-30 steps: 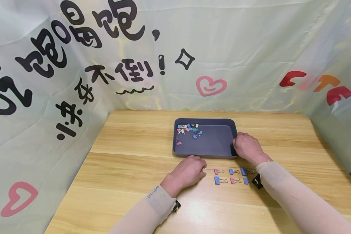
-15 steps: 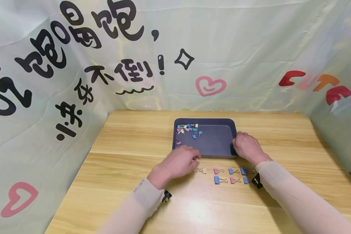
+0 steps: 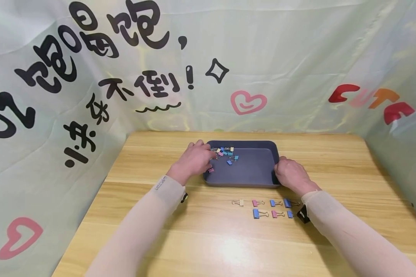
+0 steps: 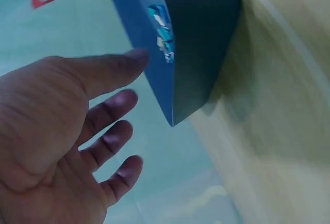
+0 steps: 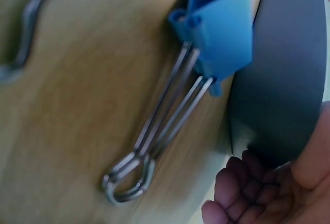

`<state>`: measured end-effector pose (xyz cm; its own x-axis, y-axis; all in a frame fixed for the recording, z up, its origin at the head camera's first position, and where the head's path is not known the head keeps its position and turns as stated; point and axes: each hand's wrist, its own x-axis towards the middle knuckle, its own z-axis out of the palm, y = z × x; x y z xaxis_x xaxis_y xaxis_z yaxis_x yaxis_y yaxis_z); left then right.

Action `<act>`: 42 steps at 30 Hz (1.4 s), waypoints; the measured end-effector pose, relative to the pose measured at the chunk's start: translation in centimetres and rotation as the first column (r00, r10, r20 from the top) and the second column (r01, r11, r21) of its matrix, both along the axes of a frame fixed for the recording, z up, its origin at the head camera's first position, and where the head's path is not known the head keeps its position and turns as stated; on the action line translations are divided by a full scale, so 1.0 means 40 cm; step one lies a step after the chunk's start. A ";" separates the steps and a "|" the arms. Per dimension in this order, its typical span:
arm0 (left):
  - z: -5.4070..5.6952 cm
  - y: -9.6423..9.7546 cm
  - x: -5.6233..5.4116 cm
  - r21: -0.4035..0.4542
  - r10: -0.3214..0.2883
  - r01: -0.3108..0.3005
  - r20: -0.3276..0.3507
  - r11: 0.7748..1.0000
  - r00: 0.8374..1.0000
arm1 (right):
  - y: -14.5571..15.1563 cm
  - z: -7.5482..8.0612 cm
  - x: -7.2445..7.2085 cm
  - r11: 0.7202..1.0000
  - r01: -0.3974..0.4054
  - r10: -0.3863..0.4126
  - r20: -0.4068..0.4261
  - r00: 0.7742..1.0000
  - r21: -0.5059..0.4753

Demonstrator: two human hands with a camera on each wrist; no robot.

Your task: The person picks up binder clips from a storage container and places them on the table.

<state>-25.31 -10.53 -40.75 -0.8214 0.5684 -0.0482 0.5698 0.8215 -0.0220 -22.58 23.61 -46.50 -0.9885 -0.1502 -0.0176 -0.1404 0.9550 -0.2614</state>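
- Your left arm (image 3: 142,219) reaches far.
- Your left hand (image 3: 193,158), loosely spread, hovers at the left rim of the tray (image 3: 254,169), near clips (image 3: 230,154) inside.
- Your right hand (image 3: 292,174) grips the tray's right end.

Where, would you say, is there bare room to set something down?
Bare: the right side of the tray, by the right hand; the table nearer than the clip rows. Crowded: the tray's far left, with loose clips beside the left hand.
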 end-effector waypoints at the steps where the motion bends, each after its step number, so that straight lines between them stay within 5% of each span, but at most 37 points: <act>1: -0.001 0.004 -0.006 -0.024 -0.015 0.016 0.007 1.000 1.000 | -0.001 0.000 0.000 1.000 0.001 -0.001 -0.002 1.000 0.000; 6: -0.001 0.029 -0.023 -0.141 -0.043 0.049 0.045 0.989 0.998 | -0.004 0.002 0.001 1.000 0.002 -0.002 0.002 1.000 -0.002; 14: 0.012 0.060 -0.020 -0.244 0.029 -0.001 0.108 0.970 0.994 | -0.007 0.008 0.004 1.000 0.006 -0.006 0.004 1.000 -0.008; 22: 0.005 0.071 -0.010 -0.261 0.099 -0.066 0.117 0.963 0.988 | -0.009 0.007 0.003 1.000 0.003 -0.003 -0.010 1.000 -0.004; 32: -0.015 0.079 -0.012 -0.322 0.108 -0.072 0.096 0.944 0.990 | -0.010 0.004 0.003 1.000 0.014 -0.014 -0.001 1.000 0.001; 42: -0.032 0.082 -0.027 -0.294 0.121 -0.081 0.119 0.952 0.986 | -0.009 0.006 0.003 1.000 0.015 -0.014 -0.001 1.000 0.005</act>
<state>-26.37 -7.26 -42.04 -0.8486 0.4285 -0.3105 0.4980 0.8450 -0.1948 -22.46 23.24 -46.27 -0.9906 -0.1357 -0.0168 -0.1269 0.9581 -0.2568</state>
